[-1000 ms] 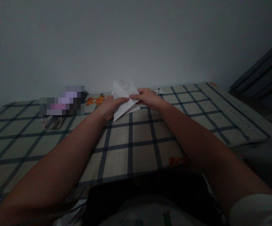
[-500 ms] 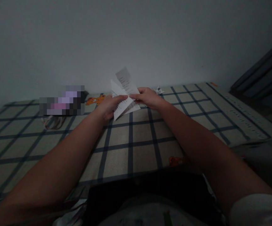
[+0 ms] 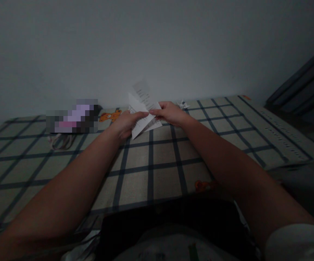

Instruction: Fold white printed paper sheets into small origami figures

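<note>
A white sheet of paper [image 3: 141, 127] with printed lines, folded into crossing pointed flaps, is held above the tablecloth. My left hand [image 3: 125, 124] pinches its left side, thumb on top and pointing toward the paper's middle. From the other side my right hand [image 3: 169, 111] grips the right edge, its thumb near the left thumb tip. The fingers beneath the paper are partly hidden. One strip of the sheet sticks up at the back toward the wall. Just beyond my right hand lies a small folded white paper piece [image 3: 183, 105].
The checked cloth [image 3: 135, 181] with bear prints covers the table up to a grey wall [image 3: 157, 43]. At the left lies a blurred-out purple and dark object [image 3: 76, 115], with a pale cord [image 3: 61, 142] in front of it. A dark curtain [image 3: 306, 79] hangs at the right.
Almost nothing differs. Both hands keep their hold on the paper, and its upright back strip has tilted very slightly.
</note>
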Demonstrator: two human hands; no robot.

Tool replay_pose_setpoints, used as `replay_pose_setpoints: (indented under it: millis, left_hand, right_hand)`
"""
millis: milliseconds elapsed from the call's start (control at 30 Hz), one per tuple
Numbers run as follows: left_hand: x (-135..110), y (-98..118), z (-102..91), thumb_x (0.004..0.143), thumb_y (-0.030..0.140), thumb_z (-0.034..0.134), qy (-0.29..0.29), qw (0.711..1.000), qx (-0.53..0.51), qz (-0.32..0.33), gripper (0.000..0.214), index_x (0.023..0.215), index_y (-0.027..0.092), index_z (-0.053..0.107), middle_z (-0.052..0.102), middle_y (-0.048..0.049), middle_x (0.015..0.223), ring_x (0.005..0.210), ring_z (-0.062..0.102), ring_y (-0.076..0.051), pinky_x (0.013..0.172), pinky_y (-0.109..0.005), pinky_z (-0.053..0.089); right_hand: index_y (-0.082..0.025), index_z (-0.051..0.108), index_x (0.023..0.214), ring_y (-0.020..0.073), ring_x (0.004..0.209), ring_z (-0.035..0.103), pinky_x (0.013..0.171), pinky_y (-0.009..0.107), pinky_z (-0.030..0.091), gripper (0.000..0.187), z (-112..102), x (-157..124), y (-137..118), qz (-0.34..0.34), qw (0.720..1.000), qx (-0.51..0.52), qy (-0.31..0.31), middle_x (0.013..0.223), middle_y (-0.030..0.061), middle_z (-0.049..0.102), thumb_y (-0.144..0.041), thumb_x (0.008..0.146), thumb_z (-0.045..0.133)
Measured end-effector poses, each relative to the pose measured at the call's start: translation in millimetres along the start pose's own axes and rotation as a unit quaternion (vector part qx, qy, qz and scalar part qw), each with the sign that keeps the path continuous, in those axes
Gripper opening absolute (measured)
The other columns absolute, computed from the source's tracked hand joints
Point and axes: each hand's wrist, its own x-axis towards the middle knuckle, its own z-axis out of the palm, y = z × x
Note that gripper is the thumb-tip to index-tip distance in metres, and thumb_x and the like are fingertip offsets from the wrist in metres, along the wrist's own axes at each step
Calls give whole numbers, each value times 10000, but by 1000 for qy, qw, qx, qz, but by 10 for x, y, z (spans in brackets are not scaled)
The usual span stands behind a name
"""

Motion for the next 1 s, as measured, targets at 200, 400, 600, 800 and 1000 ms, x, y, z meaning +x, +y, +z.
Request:
replay_pose_setpoints:
  millis: [200, 400, 600, 800, 1000]
  left_hand:
    - [36, -7, -17, 682, 147, 733, 4, 999, -39, 1, 278, 956, 135, 694, 760, -55, 848, 671, 707, -177, 701, -306, 618]
    - [50, -15, -60, 648, 167, 794, 7, 1000, -13, 13, 304, 940, 160, 709, 765, -74, 918, 790, 729, -230, 728, -317, 618]
    - [47, -7, -53, 635, 157, 781, 29, 1000, -2, 1, 311, 940, 172, 724, 761, -94, 948, 920, 723, -296, 760, -376, 615]
    - [93, -32, -78, 636, 168, 775, 34, 999, -11, 12, 283, 913, 172, 715, 759, -79, 932, 961, 714, -303, 774, -395, 617]
    - [87, -31, -84, 639, 174, 786, 35, 999, 3, 2, 319, 949, 169, 709, 760, -98, 946, 937, 721, -307, 777, -401, 619]
  right_hand:
    - [-137, 675, 850, 84, 660, 570, 606, 197, 463, 194, 4, 49, 41, -38, 999, 11, 14, 809, 15, 691, -295, 761, 744]
    - [-136, 689, 861, 76, 642, 563, 593, 187, 448, 164, -86, 32, 73, 22, 998, 46, -33, 811, 30, 692, -252, 760, 744]
    - [-136, 676, 891, 82, 650, 567, 588, 191, 446, 132, -39, 21, 50, 32, 998, 34, -30, 842, 33, 698, -211, 786, 703]
    - [-143, 650, 875, 75, 644, 560, 580, 186, 441, 116, 18, 28, 38, -1, 999, 52, -15, 797, 10, 660, -228, 811, 696]
    - [-142, 651, 880, 74, 640, 557, 589, 188, 453, 139, -50, 11, 45, 49, 995, 75, -47, 782, 12, 649, -234, 799, 718]
